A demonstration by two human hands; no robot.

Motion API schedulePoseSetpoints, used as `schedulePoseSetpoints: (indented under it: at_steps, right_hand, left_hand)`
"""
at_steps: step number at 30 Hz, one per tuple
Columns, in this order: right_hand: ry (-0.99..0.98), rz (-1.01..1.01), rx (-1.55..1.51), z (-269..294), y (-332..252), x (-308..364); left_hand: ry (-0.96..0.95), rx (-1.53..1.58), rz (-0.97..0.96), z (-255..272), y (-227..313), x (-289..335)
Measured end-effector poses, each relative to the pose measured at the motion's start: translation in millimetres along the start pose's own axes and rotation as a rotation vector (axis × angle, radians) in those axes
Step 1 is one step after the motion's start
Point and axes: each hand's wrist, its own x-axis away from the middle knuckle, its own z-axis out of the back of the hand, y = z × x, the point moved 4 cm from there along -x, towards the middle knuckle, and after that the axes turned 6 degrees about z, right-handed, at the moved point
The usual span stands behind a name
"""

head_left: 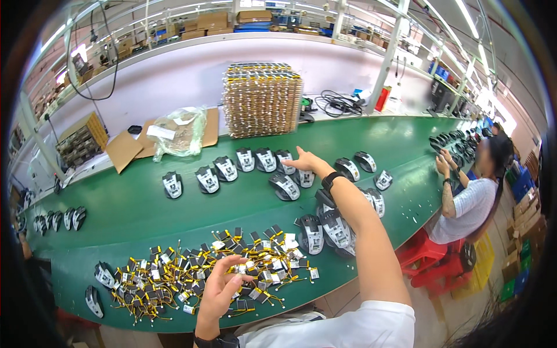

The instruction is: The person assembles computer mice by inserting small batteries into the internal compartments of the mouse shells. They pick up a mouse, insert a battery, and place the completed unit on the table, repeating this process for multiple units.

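The right hand (313, 163) reaches over a row of black-and-grey mouse shells (245, 159) on the green desk (110, 200), fingers spread; whether they touch one is hard to tell. The left hand (217, 293), fingers parted and slightly curled, hangs over the near side of a heap of small yellow-wired battery packs (155, 274).

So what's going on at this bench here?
Someone is working bare-handed at a long green table. Their right hand reaches out, fingers spread, to a row of mouse-shaped shells; whether it touches one is hard to tell. The left hand is half-open above a pile of small wired packs. A co-worker sits farther along, to the right.
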Motion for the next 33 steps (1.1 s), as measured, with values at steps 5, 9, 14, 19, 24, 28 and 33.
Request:
schedulePoseSetpoints:
  at_steps: [5, 9, 14, 19, 24, 28, 33]
  right_hand:
    - [-0.149, 0.125, 0.277, -1.3, -26.5, -8.8]
    - [-0.194, 0.159, 0.212, 2.3, -20.4, -11.5]
    - [-0.178, 0.172, 0.282, -1.4, -50.0, -1.7]
    - [-0.242, 0.102, 0.305, 6.8, -73.7, -26.6]
    - [-0.193, 0.122, 0.243, 12.2, -95.9, -69.5]
    - [-0.211, 0.329, 0.245, -23.3, -125.0, -108.6]
    - [-0.320, 0.370, 0.344, -71.2, -187.2, -97.6]
  left_hand:
    - [0.013, -0.341, 0.009, 14.0, 24.6, -10.7]
    - [0.001, -0.870, -0.048, 28.7, 44.7, -65.0]
    - [0.114, -1.569, -0.037, 69.7, 28.0, -215.9]
    - [0.253, -1.692, 0.285, 138.5, 17.6, -313.7]
    - [0.289, -1.741, 0.208, 161.7, -0.7, -329.7]
    - [0.294, -1.825, 0.255, 191.3, 8.8, -302.3]
    - [0.432, -1.745, 0.302, 266.8, 16.6, -240.4]
